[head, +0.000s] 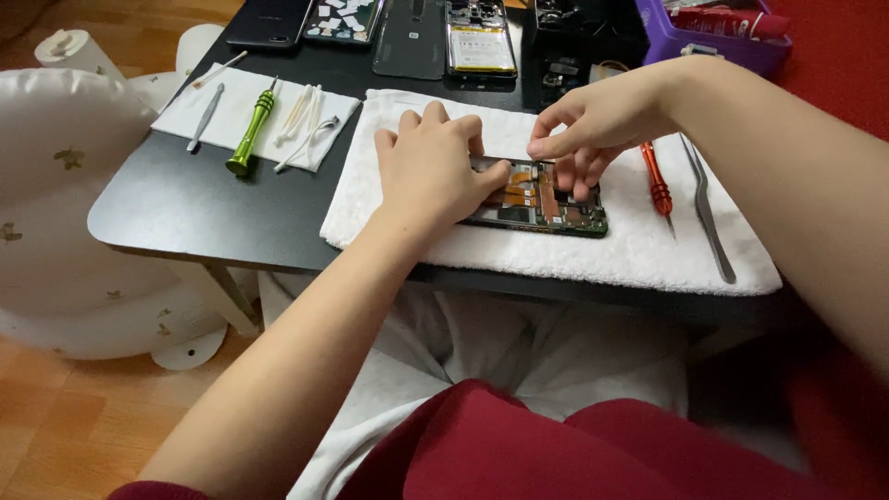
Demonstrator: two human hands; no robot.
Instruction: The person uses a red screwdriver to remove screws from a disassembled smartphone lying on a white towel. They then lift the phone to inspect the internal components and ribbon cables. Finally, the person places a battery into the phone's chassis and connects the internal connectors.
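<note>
while the opened phone (542,199) lies on the white towel (639,245) at the middle of the black counter (185,208), it is pressed flat by the left hand (435,167), fingers curled over its left end, nothing gripped. the right hand (597,120) is pinched shut above the exposed orange flex cables (528,194); whether a small part is held cannot be told. the frame is best kept steady under the left palm, and the pinch kept light and straight so the ribbons are not creased. a red screwdriver (656,183) and steel tweezers (708,213) lie just beside on the towel, a green screwdriver (252,130) well apart.
</note>
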